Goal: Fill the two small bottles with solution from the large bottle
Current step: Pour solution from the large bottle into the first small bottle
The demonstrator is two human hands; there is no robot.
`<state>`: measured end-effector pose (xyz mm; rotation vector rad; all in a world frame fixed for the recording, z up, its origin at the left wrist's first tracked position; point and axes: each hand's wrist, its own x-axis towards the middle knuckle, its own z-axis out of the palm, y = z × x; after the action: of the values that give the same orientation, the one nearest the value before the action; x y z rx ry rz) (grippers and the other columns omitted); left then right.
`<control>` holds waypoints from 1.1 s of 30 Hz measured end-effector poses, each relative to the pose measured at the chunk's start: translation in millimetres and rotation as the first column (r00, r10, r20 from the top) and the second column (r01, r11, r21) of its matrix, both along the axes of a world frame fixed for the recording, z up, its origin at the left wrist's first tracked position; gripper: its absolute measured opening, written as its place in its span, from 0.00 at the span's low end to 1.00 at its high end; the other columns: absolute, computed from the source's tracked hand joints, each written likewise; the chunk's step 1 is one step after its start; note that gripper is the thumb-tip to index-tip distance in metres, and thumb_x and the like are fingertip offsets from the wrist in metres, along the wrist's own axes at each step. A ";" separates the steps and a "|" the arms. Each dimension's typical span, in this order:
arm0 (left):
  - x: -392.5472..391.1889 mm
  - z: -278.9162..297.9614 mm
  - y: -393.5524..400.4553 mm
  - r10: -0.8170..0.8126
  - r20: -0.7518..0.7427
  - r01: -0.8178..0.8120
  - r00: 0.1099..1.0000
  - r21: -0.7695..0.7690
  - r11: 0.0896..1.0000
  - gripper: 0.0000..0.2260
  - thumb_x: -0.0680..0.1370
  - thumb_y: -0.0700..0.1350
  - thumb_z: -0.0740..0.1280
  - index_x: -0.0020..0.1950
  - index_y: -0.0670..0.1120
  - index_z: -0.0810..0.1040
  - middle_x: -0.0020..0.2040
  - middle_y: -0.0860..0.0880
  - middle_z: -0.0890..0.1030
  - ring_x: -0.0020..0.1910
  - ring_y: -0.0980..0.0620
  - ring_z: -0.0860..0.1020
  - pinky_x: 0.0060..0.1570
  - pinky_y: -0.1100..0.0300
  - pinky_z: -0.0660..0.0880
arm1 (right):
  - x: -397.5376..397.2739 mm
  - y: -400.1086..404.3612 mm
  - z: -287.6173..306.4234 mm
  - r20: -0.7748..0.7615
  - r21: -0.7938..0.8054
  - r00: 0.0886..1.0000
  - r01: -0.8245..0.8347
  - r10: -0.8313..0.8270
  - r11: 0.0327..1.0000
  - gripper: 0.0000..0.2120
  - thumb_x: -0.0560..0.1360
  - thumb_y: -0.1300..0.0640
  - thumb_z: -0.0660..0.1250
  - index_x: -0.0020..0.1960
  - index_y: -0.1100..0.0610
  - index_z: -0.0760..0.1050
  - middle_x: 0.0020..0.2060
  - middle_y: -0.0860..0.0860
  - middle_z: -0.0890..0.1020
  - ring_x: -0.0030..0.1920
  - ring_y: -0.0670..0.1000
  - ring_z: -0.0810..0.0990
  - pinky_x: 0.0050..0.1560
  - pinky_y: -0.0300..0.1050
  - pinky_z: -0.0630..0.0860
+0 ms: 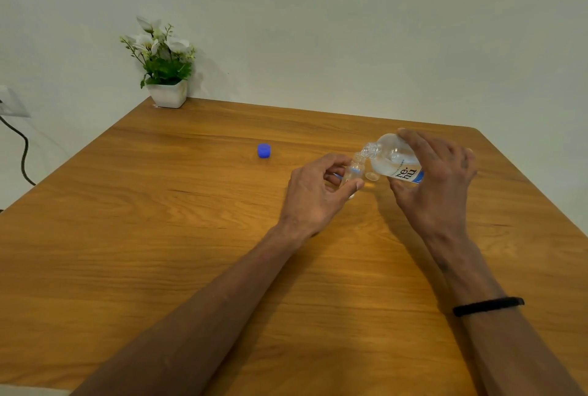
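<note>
Bench (159,236): wooden top set against a pale wall; it carries everything named here.
Large bottle (393,158): clear, with liquid inside, its label reading "re:nu" in dark letters above a blue band. Its long axis is tipped well over, base up and to the right, open neck pointing down and left. It is held above the bench, right of the blue cap.
Right hand (436,179): fingers curled over the top of the large bottle and thumb under its label, gripping the body from the near side.
Left hand (315,192): fingers and thumb curled round the small bottle, holding it just left of the large bottle's neck.
Small bottle (353,171): clear, with a blue mark on its side, roughly upright, mouth up and meeting the large bottle's neck; its lower part is hidden by the left hand.
Potted plant (164,68): white flowers in a white pot at the bench's far left corner, well beyond the blue cap.
Blue cap (264,151): stands alone on the bench, well left of both hands.
Clear round piece (372,176): on the bench under the large bottle; too small to identify.
Wristband (488,306): black, on the right forearm.
</note>
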<state>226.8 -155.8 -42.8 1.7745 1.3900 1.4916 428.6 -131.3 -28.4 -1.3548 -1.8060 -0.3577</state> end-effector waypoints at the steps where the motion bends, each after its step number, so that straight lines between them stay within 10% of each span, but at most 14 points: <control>1: -0.2 -0.1 0.0 0.000 0.002 0.000 1.000 0.000 1.000 0.19 0.76 0.51 0.78 0.66 0.49 0.82 0.54 0.54 0.86 0.49 0.61 0.84 0.44 0.71 0.80 | -0.1 -0.1 -0.2 0.000 -0.001 1.000 -0.001 0.001 1.000 0.40 0.66 0.59 0.84 0.75 0.50 0.75 0.69 0.52 0.80 0.71 0.60 0.75 0.77 0.72 0.58; 33: 0.4 -3.3 2.7 -0.015 0.030 0.015 0.999 -0.009 1.000 0.18 0.76 0.51 0.78 0.65 0.50 0.84 0.52 0.56 0.86 0.49 0.60 0.83 0.43 0.69 0.80 | -0.3 -0.6 0.5 0.000 0.023 1.000 -0.011 0.011 1.000 0.40 0.65 0.61 0.84 0.75 0.50 0.76 0.68 0.52 0.81 0.69 0.61 0.75 0.76 0.72 0.59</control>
<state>227.2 -153.1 -46.0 1.7461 1.3634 1.4959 428.3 -131.8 -27.9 -1.3291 -1.8031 -0.3710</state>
